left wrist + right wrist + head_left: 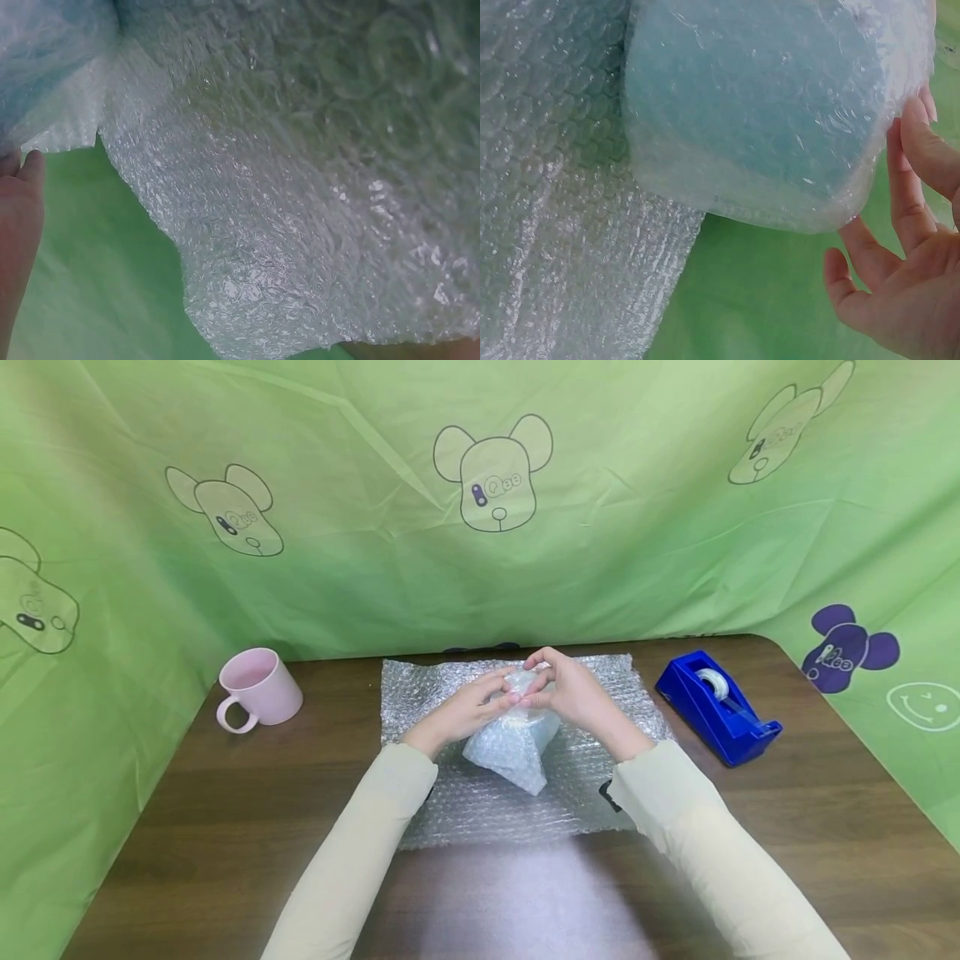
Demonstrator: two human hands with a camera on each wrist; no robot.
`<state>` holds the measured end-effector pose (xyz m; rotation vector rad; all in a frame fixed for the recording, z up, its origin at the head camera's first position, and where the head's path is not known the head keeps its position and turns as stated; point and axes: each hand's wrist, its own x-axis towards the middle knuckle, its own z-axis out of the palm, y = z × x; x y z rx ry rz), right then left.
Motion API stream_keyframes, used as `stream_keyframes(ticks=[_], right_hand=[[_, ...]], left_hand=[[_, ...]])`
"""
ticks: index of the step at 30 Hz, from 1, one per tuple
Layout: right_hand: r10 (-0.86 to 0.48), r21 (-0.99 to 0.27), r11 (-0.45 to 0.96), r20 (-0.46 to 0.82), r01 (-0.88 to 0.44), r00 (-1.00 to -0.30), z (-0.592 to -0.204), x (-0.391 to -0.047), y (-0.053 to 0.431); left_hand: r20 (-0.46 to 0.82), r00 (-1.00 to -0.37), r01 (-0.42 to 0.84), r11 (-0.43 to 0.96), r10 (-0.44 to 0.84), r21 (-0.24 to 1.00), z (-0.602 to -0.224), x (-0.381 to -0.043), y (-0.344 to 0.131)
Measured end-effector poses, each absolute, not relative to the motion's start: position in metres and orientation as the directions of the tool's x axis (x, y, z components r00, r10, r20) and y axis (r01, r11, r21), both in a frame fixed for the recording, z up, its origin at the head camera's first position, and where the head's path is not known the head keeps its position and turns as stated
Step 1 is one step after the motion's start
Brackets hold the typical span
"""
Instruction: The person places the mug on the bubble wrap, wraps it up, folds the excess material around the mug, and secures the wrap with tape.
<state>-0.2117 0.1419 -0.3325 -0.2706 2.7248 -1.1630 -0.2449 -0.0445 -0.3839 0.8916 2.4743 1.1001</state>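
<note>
A pale-blue thing wrapped in bubble wrap [510,752] stands over the middle of a flat bubble wrap sheet [480,822]. What is inside shows only as a light blue form through the wrap [757,97] in the right wrist view. My left hand [468,703] pinches the gathered top of the bundle from the left. From the right, my right hand [573,689] pinches the same top, its fingertips close to the left ones. In the right wrist view, the right hand [907,247] has thumb and fingers at the wrap's edge.
A pink mug [273,693] stands at the left of the wooden table [247,827], handle toward the left. At the right is a blue tape dispenser [720,714] with a clear tape roll. A green printed curtain [360,568] hangs behind and along both sides.
</note>
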Motion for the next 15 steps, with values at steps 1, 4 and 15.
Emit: stream_keyframes(ticks=[1,4,15], right_hand=[[-0.232,-0.725,0.682,-0.089,-0.097,-0.969,-0.3322,-0.2122,0.1422],[-0.229,-0.722,0.688,-0.11,-0.081,-0.967,-0.3318,-0.2134,0.1424],[-0.165,-0.711,0.703,-0.171,0.006,-0.971,-0.332,-0.2157,0.1388]], left_hand=[[-0.014,-0.765,0.419,0.515,0.644,0.748,-0.3842,-0.2449,-0.0443],[-0.022,-0.761,0.411,0.508,0.648,0.757,-0.3846,-0.2446,-0.0437],[-0.106,-0.77,0.324,0.528,0.629,0.785,-0.3762,-0.2449,-0.0442]])
